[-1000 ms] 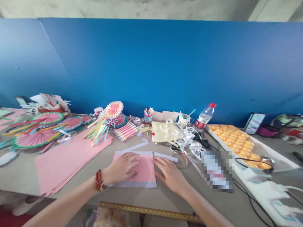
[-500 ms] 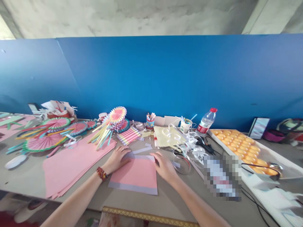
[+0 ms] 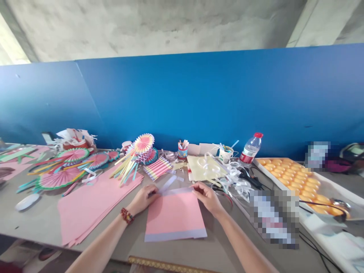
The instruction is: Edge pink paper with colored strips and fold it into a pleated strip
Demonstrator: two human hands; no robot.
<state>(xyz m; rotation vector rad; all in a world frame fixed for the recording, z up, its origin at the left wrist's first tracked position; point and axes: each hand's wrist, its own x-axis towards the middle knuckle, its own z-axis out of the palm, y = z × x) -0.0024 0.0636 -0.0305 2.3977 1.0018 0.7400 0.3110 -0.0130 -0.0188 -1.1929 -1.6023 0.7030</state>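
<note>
A pink paper sheet [image 3: 176, 212] with lilac bands along its far and near edges lies in front of me on the table. My left hand [image 3: 144, 199], wearing a beaded bracelet [image 3: 127, 215] at the wrist, is closed at the sheet's far left corner. My right hand [image 3: 209, 199] pinches the far right corner between thumb and fingers. Just beyond the left fingertips, loose lilac strips [image 3: 167, 182] lie on the table. Left of the sheet is a stack of larger pink paper [image 3: 88, 212].
Paper rosette fans [image 3: 61, 178] and a white computer mouse [image 3: 27, 202] lie at left. Behind are pleated paper [image 3: 157, 168], a pencil cup [image 3: 182, 151], curled white ribbons [image 3: 236, 182] and a bottle [image 3: 251, 149]. A tray of orange domed pieces [image 3: 295, 178] stands at right.
The pink sheet has turned slightly and sits a little farther right in view. My hands have gone from resting with fingers spread at its far corners to pinching there. The view has tilted slightly.
</note>
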